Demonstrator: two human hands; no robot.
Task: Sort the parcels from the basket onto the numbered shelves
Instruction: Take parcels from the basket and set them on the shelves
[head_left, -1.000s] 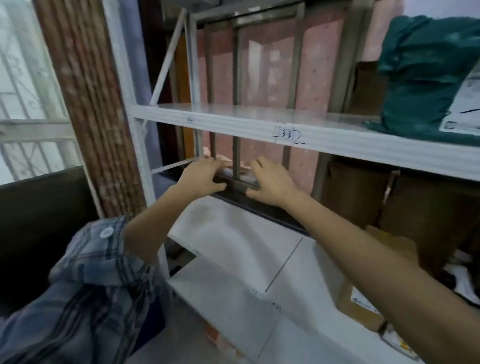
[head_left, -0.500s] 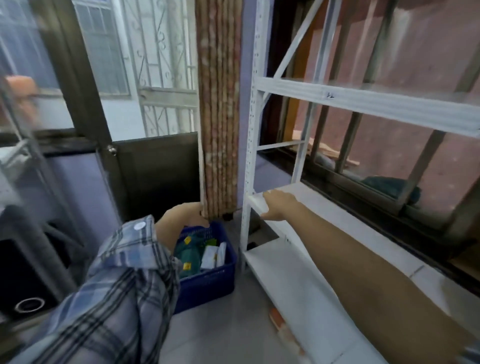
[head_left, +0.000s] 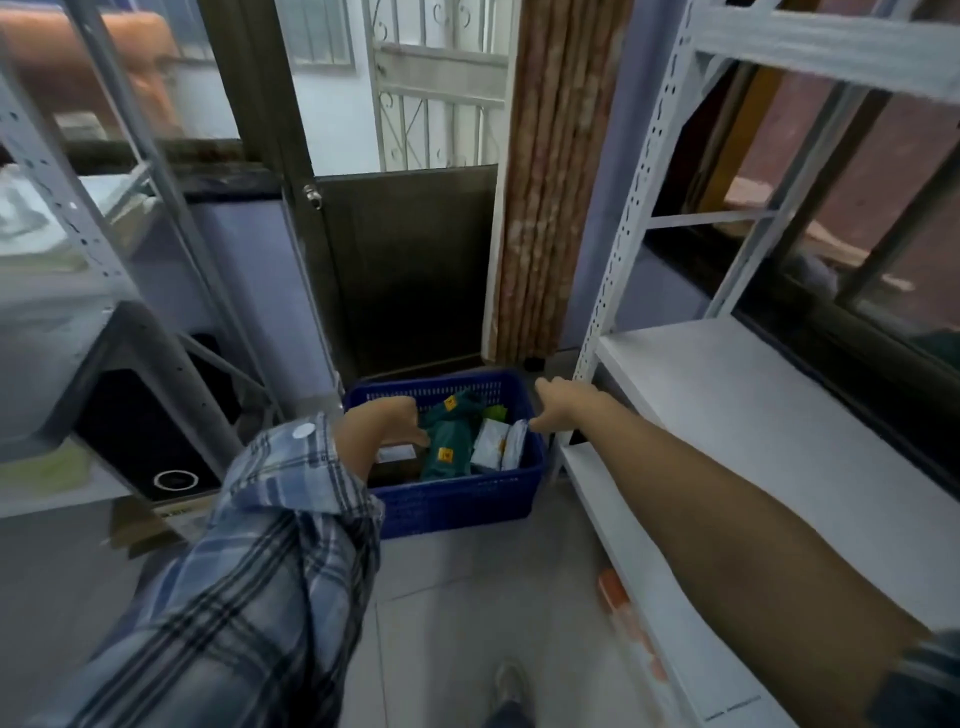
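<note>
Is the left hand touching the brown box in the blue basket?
Cannot tell. In the head view the left hand overlaps the brown box in the blue basket, hiding any contact.

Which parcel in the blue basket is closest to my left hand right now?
The brown box at the basket's left end, with a white label on top. Your left hand hovers right above it; the green bags and white packets lie further right.

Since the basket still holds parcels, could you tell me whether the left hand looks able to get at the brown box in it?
Probably yes: the left hand hovers right above the brown box in the open-topped basket, nothing between them.
</note>
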